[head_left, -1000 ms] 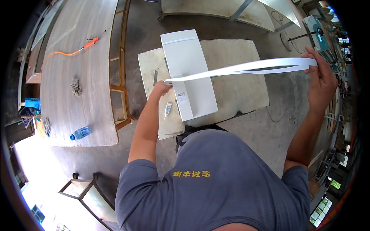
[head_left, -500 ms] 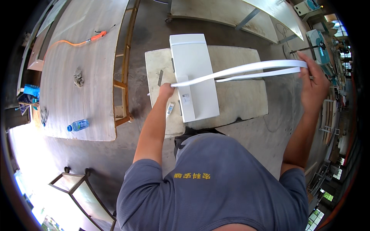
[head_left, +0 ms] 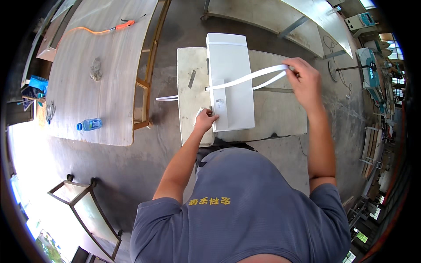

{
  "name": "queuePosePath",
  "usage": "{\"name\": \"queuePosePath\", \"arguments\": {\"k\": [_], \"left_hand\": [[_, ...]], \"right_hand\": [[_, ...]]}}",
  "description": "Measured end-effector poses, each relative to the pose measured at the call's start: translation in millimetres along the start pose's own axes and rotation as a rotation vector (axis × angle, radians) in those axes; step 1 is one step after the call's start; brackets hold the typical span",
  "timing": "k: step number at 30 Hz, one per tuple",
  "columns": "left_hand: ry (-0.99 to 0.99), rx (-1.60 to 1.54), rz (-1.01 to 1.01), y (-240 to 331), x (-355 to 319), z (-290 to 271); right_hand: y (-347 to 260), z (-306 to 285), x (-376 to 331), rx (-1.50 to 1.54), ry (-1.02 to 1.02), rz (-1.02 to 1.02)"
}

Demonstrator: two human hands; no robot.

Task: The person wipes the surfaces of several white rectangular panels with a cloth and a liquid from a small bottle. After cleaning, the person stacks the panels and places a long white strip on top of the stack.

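Note:
A long white box point(head_left: 239, 105) lies lengthwise on a low worktable point(head_left: 280, 116), a smaller white piece with a label point(head_left: 219, 103) along its left side. A white strap point(head_left: 245, 79) runs over the box, with two lengths on its right side. In my right hand point(head_left: 305, 79), fingers closed, is the strap's loop, lifted right of the box. My left hand point(head_left: 205, 120) is closed at the box's near left edge, thumb over that edge. Beside it a whitish tube point(head_left: 198, 112) is partly hidden; whether I touch it, I cannot tell.
A flat metal strip point(head_left: 192, 79) lies left of the box. White strap ends point(head_left: 166, 98) stick out past the table's left side. The large table point(head_left: 114, 74) at left holds an orange air gun point(head_left: 125, 25) and a water bottle point(head_left: 89, 125). A wheeled frame point(head_left: 87, 206) stands near left.
My right hand has moved left with the strap loop, which now reaches less far. My left hand has let go of the strap and come nearer, to the box's near left edge.

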State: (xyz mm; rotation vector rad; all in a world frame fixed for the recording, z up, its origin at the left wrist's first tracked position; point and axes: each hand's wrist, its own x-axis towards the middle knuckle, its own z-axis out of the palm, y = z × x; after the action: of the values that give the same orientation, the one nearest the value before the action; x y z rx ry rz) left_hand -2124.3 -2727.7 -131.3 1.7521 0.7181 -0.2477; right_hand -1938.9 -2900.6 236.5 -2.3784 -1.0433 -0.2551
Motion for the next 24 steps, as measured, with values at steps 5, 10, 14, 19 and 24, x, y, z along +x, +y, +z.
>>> {"name": "queuePosePath", "arguments": {"k": [5,10,14,19,24], "left_hand": [[0.036,-0.028,0.001,-6,4,12],[0.026,-0.074,-0.087,-5,0,11],[0.021,-0.105,-0.114,-5,-1,11],[0.031,-0.064,-0.150,-10,-3,6],[0.024,-0.109,-0.196,-4,-9,2]], "right_hand": [[7,47,1,0.044,-0.141,0.071],[31,100,-7,0.071,-0.260,0.076],[57,142,-16,0.023,-0.398,0.063],[87,186,-25,-0.027,-0.569,0.127],[115,220,-37,-0.024,-0.666,0.120]]}}
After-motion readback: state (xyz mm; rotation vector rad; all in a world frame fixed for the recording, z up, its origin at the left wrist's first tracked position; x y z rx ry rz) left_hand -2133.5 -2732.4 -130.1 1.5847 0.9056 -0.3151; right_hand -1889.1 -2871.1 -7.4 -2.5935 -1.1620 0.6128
